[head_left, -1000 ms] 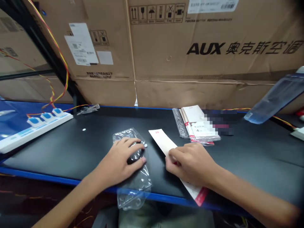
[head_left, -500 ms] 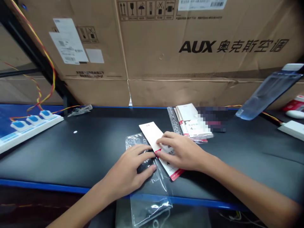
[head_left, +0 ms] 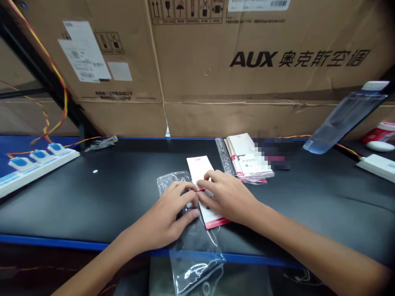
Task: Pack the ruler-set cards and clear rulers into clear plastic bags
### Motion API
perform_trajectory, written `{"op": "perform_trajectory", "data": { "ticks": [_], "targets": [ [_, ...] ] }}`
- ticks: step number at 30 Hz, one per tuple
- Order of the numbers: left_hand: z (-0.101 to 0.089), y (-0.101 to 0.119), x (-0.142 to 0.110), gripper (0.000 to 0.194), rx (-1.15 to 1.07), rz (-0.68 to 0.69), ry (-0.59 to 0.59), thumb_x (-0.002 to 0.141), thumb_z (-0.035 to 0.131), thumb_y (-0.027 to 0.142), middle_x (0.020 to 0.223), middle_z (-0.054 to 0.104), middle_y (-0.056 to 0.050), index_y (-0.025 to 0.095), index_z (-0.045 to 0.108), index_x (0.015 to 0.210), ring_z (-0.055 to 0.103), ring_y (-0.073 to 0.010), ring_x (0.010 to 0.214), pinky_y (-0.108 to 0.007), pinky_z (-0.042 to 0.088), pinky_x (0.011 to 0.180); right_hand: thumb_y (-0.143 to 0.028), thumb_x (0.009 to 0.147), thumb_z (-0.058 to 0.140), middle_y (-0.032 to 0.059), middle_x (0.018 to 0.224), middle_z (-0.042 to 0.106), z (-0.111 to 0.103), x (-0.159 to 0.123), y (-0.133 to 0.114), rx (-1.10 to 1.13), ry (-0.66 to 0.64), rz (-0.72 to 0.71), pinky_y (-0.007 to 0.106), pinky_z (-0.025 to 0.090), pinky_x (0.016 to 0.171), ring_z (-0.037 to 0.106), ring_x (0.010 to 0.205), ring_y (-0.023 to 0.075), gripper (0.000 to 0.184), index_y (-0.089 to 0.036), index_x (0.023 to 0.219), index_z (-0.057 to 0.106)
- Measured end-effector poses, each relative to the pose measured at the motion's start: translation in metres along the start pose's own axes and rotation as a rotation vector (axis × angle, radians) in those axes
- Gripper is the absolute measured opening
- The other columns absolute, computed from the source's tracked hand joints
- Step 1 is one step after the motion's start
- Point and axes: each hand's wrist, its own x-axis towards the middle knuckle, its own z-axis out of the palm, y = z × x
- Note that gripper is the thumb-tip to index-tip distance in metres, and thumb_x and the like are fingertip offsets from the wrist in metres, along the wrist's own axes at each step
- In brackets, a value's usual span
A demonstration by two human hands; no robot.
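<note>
Left hand [head_left: 168, 216]: fingers curved, pressing a clear plastic bag [head_left: 197, 246] onto the desk [head_left: 92, 197], grip unclear. Right hand [head_left: 226, 197]: resting on a white red-edged card [head_left: 200, 168], at the left hand's two o'clock, touching the bag. Risk: the slick bag could slip, creasing the card.

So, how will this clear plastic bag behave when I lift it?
The clear plastic bag is probably floppy and light: it lies creased and droops over the blue table edge. Its glossy film may slip under the left hand.

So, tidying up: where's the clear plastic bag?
Head view: the clear plastic bag lies under the left hand, overhanging the table's front edge beside the white card.
</note>
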Motion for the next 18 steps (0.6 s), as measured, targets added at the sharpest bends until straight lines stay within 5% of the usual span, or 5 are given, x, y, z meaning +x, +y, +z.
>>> {"op": "perform_trajectory", "data": {
  "ticks": [12, 18],
  "targets": [
    [-0.007, 0.001, 0.008, 0.010, -0.072, -0.045, -0.069, 0.103, 0.050, 0.033, 0.136, 0.050, -0.003, 0.027, 0.057, 0.104, 0.048, -0.0216, 0.129, -0.036, 0.045, 0.108, -0.030, 0.104, 0.048, 0.0074, 0.094, 0.068, 0.004, 0.000, -0.001, -0.108, 0.043, -0.008, 0.036, 0.040, 0.072, 0.061, 0.086, 0.0219, 0.029, -0.017, 0.093, 0.071],
    [-0.003, 0.000, 0.009, 0.016, -0.044, -0.044, -0.002, 0.101, 0.053, 0.036, 0.136, 0.052, -0.003, 0.028, 0.056, 0.114, 0.054, -0.0219, 0.125, -0.036, 0.047, 0.107, -0.019, 0.102, 0.047, 0.0062, 0.097, 0.068, -0.010, -0.006, 0.006, 0.316, -0.035, -0.052, 0.030, 0.048, 0.077, 0.064, 0.087, 0.0176, 0.023, -0.018, 0.105, 0.070]
  ]
}}
